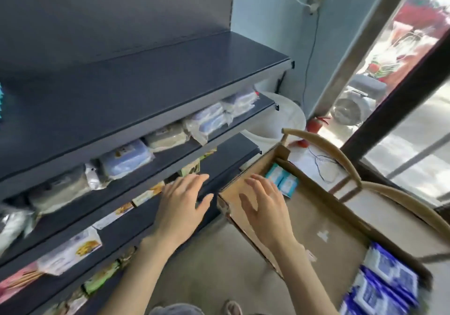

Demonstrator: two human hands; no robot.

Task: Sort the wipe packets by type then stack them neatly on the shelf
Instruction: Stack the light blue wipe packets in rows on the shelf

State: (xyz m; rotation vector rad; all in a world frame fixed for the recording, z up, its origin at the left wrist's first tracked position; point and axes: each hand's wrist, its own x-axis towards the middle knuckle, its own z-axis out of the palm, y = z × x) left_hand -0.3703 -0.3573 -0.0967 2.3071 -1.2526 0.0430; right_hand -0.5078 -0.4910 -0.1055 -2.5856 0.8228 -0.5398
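A brown cardboard box (314,219) sits on a chair at the right. Teal and white wipe packets (282,178) lie in its far corner, and several blue and white wipe packets (387,283) fill its near right end. My right hand (264,202) hovers over the box's left side, fingers spread, holding nothing, just short of the teal packets. My left hand (183,200) is spread over the front edge of a lower shelf, also empty. The dark top shelf (151,81) holds nothing in the part I see.
Lower shelves carry bagged goods (126,159) and boxed snacks (70,249). A white bucket (285,117) and a red extinguisher (315,123) stand by the wall behind the box. The chair's wooden frame (336,154) arches over the box. A glass door is at the right.
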